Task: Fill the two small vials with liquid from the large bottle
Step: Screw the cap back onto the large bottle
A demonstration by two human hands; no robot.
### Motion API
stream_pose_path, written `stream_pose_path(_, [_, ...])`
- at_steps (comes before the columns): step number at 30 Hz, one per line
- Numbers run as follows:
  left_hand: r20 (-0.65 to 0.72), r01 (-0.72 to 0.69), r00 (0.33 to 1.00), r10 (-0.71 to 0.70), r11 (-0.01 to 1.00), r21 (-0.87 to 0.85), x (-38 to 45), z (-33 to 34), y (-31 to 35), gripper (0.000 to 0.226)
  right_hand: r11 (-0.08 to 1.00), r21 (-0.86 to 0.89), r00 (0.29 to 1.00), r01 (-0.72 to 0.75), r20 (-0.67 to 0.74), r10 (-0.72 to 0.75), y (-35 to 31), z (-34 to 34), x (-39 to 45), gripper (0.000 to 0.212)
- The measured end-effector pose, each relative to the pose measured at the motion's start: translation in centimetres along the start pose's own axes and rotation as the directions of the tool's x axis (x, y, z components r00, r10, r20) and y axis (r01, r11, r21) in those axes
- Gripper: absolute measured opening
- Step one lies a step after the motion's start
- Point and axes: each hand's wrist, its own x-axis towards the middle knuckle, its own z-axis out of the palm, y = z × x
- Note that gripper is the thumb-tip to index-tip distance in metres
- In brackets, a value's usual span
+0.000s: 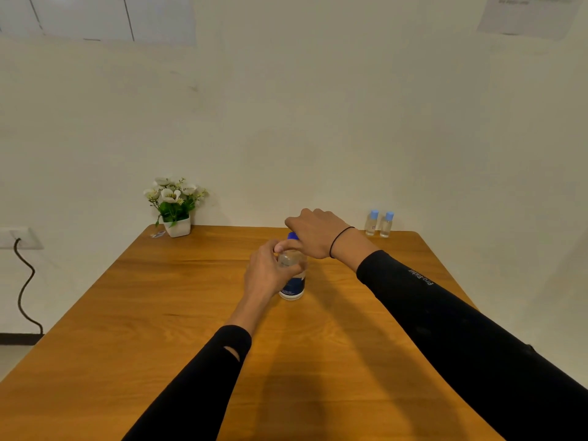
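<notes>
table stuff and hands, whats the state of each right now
bottle: upright, capped, held
left hand: gripping bottle body
right hand: fingers over the blue cap
vials: upright, capped, untouched at far right corner
plant: upright, far left

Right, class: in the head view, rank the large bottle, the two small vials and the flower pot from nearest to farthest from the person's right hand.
1. Large bottle: at table centre, its blue cap under the right hand.
2. Two small vials: far right corner, side by side; too close to rank apart.
3. Flower pot: far left corner.
</notes>
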Motion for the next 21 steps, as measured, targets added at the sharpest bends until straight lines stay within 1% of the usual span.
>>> stream_pose_path(1, [-0.001,0.002,1.0,-0.002,1.0,-0.003,0.0,0.0,0.0,0.067,1.0,0.02,1.0,0.012,0.009,-0.012,0.0,0.0,-0.1,0.043])
stream_pose_path(3, [-0.006,0.008,1.0,-0.008,1.0,-0.011,0.0,0.1,-0.1,0.075,0.996,0.076,0.999,0.039,0.034,-0.042,0.3,0.0,-0.1,0.026])
stream_pose_path(4, [-0.01,0.008,1.0,-0.009,1.0,-0.015,-0.1,0.2,-0.1,0.075,0.996,0.073,0.999,0.042,0.027,-0.044,0.4,0.1,-0.1,0.018])
stream_pose_path(5, [-0.012,0.006,1.0,-0.006,1.0,-0.019,-0.2,0.2,-0.1,0.073,0.998,0.054,1.0,0.026,0.012,-0.026,0.6,0.3,-0.2,0.018])
stream_pose_path(6, [-0.016,0.001,1.0,-0.001,1.0,-0.02,-0.2,0.3,-0.2,0.07,1.0,0.024,1.0,0.002,0.003,-0.002,0.7,0.5,-0.2,0.024])
stream_pose_path(8, [-0.02,-0.012,1.0,0.012,1.0,-0.011,-0.4,0.4,-0.5,0.064,0.999,-0.003,0.999,-0.032,-0.016,0.032,0.5,1.1,-0.3,0.041])
stream_pose_path(9, [-0.02,-0.019,1.0,0.019,1.0,-0.001,-0.5,0.4,-0.5,0.062,0.998,0.031,0.998,-0.051,-0.028,0.052,0.4,1.3,-0.5,0.052])
stream_pose_path(11, [-0.017,-0.017,1.0,0.017,1.0,-0.009,-0.7,0.4,-0.7,0.062,0.98,0.179,0.994,-0.085,-0.058,0.097,0.7,1.6,-1.1,0.071])
stream_pose_path(12, [-0.009,-0.009,1.0,0.009,1.0,-0.029,-0.8,0.4,-0.8,0.064,0.956,0.276,0.99,-0.104,-0.063,0.125,0.9,1.8,-1.5,0.076])
stream_pose_path(14, [0.003,0.004,1.0,-0.003,0.998,-0.057,-0.9,0.4,-0.9,0.066,0.865,0.477,0.983,-0.152,-0.02,0.183,1.2,3.0,-2.4,0.076])
stream_pose_path(15, [0.009,0.006,1.0,-0.006,0.998,-0.062,-1.0,0.3,-0.9,0.065,0.801,0.57,0.979,-0.18,0.029,0.2,1.1,3.9,-2.9,0.075])
stream_pose_path(17, [0.025,0.014,1.0,-0.013,0.998,-0.056,-1.2,0.4,-1.5,0.064,0.64,0.731,0.97,-0.237,0.146,0.193,0.5,6.1,-3.6,0.074])
stream_pose_path(18, [0.037,0.024,0.999,-0.022,0.999,-0.047,-1.4,0.6,-1.8,0.064,0.585,0.772,0.968,-0.248,0.171,0.184,0.0,7.2,-3.7,0.073])
stream_pose_path(21, [0.04,0.048,0.998,-0.047,0.998,-0.038,-2.0,0.8,-2.7,0.064,0.558,0.802,0.968,-0.215,0.098,0.232,-1.5,9.7,-3.5,0.066])
